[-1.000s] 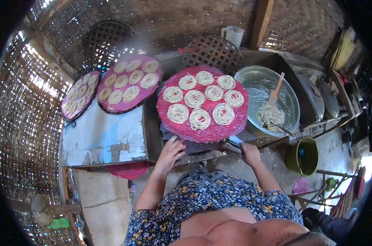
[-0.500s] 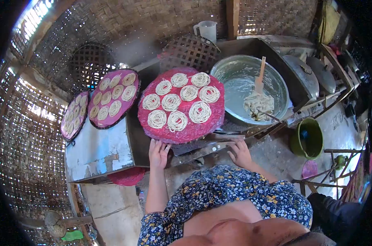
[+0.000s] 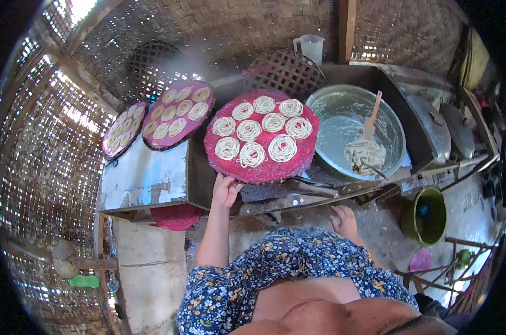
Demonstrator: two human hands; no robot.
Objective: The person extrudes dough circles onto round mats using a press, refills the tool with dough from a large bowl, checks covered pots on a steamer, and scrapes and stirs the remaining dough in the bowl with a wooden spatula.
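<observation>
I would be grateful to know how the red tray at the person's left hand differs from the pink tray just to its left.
The red tray looks larger in view; the pink tray looks smaller.
The red tray carries whitish coils; several on the pink tray look more yellow-tan.
The left hand is at the red tray's near edge; no hand is at the pink tray.
Both are roundish and bear coiled strands.

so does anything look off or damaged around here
Two things, both minor. The front middle noodle coil on the nearest pink tray looks untidy, with loose strands straying from its edge. The pale blue tabletop at left looks worn, its coating peeling in patches near the front.
</observation>
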